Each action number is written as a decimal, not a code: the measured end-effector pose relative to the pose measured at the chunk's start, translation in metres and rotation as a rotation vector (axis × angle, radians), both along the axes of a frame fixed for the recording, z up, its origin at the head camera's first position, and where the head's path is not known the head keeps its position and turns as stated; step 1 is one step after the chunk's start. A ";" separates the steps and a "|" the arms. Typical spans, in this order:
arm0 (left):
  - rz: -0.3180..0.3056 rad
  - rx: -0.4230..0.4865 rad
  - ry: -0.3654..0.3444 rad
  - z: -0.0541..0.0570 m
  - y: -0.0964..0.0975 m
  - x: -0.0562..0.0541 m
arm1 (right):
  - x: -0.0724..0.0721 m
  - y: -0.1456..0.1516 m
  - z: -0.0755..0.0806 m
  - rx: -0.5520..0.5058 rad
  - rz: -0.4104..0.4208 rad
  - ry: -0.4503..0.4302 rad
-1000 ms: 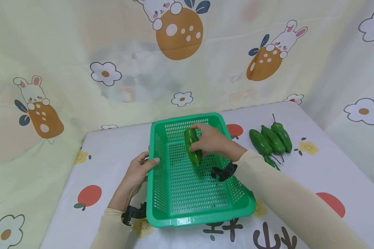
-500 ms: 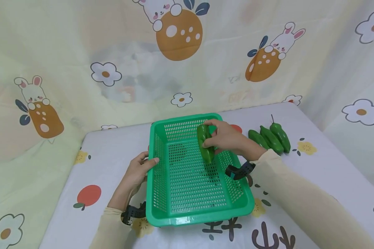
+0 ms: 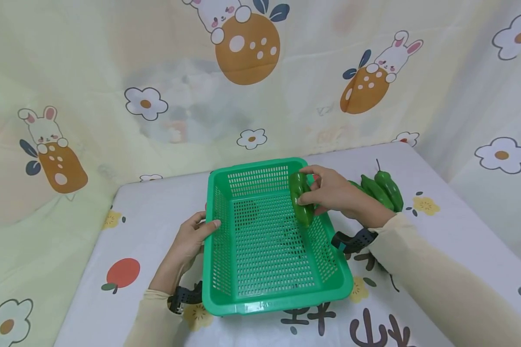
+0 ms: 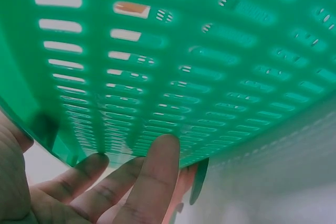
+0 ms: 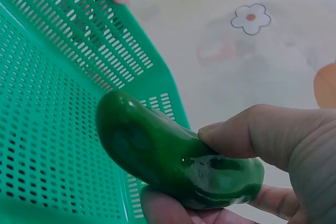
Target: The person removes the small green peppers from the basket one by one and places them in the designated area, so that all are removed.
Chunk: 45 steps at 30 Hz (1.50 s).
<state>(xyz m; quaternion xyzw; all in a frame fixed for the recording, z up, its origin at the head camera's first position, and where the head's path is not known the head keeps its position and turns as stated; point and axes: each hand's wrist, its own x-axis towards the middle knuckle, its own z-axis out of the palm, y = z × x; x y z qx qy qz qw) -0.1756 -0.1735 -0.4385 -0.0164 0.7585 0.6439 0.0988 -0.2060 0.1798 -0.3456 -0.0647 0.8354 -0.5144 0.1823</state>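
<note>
A long glossy green pepper (image 3: 298,185) is pinched between the thumb and fingers of my right hand (image 3: 336,195). It hangs tilted over the right side of a green slotted plastic basket (image 3: 243,307), by the right wall. Up close in the right wrist view, the thumb presses one side of the pepper (image 5: 152,145) and fingertips support the other. My left hand (image 3: 188,243) holds the basket's left rim, thumb over the edge. Beneath the rim, the left wrist view shows its fingers (image 4: 157,171) against the outer slotted wall.
More green peppers (image 3: 377,190) lie on the table to the right, partly hidden behind my right forearm. A printed cloth (image 3: 156,202) with fruit and flowers covers the table. A patterned curtain (image 3: 191,144) hangs behind it.
My right hand has moved right with the pepper, from above the basket's middle to near its right wall. My left hand and the basket have stayed almost still.
</note>
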 end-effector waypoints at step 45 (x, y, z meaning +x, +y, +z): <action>-0.021 -0.004 -0.016 -0.001 -0.002 -0.001 | 0.041 0.143 -0.044 0.039 -0.182 -0.002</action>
